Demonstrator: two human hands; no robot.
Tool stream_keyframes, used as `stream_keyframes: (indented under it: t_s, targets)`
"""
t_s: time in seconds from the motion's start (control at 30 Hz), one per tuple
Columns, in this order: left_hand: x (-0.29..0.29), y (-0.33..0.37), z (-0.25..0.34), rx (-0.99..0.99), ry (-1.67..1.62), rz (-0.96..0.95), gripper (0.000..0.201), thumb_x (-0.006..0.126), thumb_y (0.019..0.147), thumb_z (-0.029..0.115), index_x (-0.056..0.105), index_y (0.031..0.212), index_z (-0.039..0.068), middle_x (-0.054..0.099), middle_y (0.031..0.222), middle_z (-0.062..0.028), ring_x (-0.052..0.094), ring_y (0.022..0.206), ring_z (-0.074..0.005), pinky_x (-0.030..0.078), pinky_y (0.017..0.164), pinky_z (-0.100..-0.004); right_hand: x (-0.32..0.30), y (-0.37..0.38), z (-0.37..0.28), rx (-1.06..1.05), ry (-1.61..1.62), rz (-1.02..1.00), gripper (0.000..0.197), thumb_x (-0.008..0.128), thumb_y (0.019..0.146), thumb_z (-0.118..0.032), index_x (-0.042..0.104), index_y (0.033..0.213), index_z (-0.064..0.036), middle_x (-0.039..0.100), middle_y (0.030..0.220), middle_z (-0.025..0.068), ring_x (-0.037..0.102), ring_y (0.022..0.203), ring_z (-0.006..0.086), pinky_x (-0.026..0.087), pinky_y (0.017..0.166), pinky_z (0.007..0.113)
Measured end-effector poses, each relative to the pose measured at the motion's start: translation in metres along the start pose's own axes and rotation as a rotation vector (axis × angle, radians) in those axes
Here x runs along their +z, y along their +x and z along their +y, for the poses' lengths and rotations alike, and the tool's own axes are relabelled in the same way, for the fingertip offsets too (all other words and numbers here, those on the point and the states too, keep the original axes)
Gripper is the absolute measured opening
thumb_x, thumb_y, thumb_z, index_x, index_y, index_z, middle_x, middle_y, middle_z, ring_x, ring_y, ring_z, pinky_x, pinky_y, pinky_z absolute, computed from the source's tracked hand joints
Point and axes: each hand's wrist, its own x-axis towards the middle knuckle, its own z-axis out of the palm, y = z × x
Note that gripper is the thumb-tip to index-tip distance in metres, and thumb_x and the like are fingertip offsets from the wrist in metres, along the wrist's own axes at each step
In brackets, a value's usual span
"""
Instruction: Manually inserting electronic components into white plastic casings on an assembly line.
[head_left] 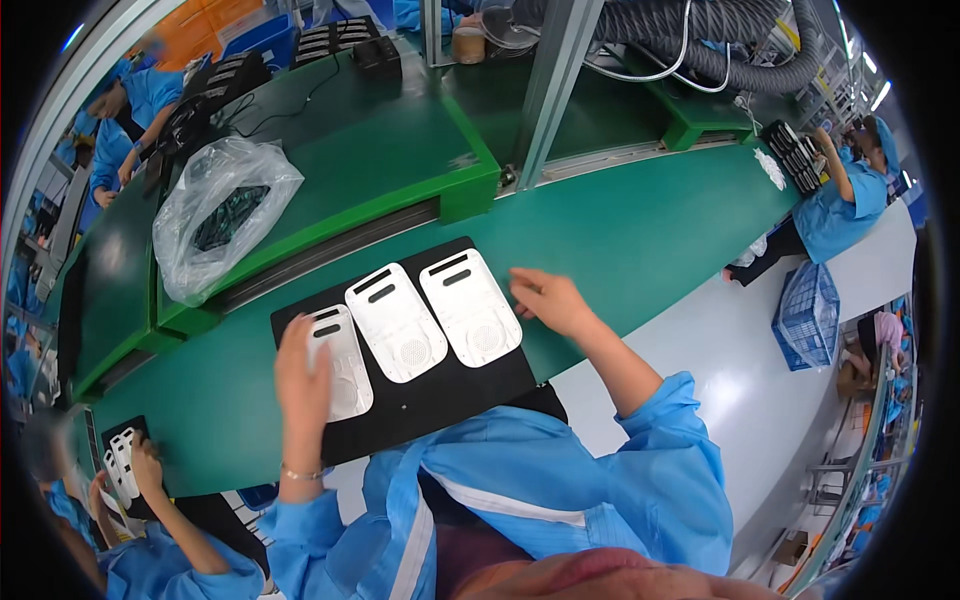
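Three white plastic housings, each with dark slots near the top and a round perforated patch lower down, lie side by side on a black mat. These are the left housing (347,368), the middle housing (392,318) and the right housing (468,302). My left hand (303,375), slightly blurred, is over the left edge of the left housing with fingers stretched out; whether it touches is unclear. Beside the right housing, my right hand (553,300) hovers with loosely bent fingers apart and nothing visible in them. The black mat (440,400) rests on the green bench.
Beyond the green bench (620,240) stands a raised green platform (360,130) bearing a clear plastic bag (228,215) with dark contents. A metal post (556,90) rises at its edge. Co-workers sit at left and right. A blue crate (806,318) stands on the floor.
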Motion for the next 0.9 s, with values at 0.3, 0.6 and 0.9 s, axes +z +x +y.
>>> stream_keyframes:
  t_s: [0.3,0.6,0.9]
  targets:
    - [-0.048,-0.072,-0.055,-0.567,0.112,0.035,0.04,0.054,0.09,0.016,0.047,0.125,-0.002,0.058,0.105,-0.0167,0.058,0.083,-0.0209,0.048,0.072,-0.0333,0.036,0.009,-0.025,0.015,0.146,-0.369,0.036,0.056,0.086,-0.015,0.055,0.121,-0.0055,0.064,0.09,0.0058,0.061,0.078,0.0124,0.051,0.07,0.026]
    - [-0.02,-0.042,0.059,-0.391,0.408,0.147,0.036,0.053,0.088,0.009,0.05,0.121,-0.004,0.053,0.121,-0.0206,0.049,0.114,-0.0338,0.037,0.098,-0.0385,0.032,0.033,-0.024,-0.218,0.115,-0.613,0.053,0.06,0.08,-0.027,0.045,0.129,-0.0103,0.062,0.109,0.0128,0.061,0.094,0.0278,0.048,0.081,0.036]
    - [0.091,-0.009,0.146,-0.027,0.38,-0.198,0.047,0.06,0.081,0.012,0.047,0.125,0.007,0.034,0.138,-0.0193,0.026,0.13,-0.04,0.02,0.105,-0.0509,0.053,0.033,-0.015,-0.464,0.158,-0.522,0.036,0.055,0.077,-0.009,0.058,0.113,-0.0028,0.059,0.114,0.0162,0.058,0.103,0.0307,0.046,0.089,0.036]
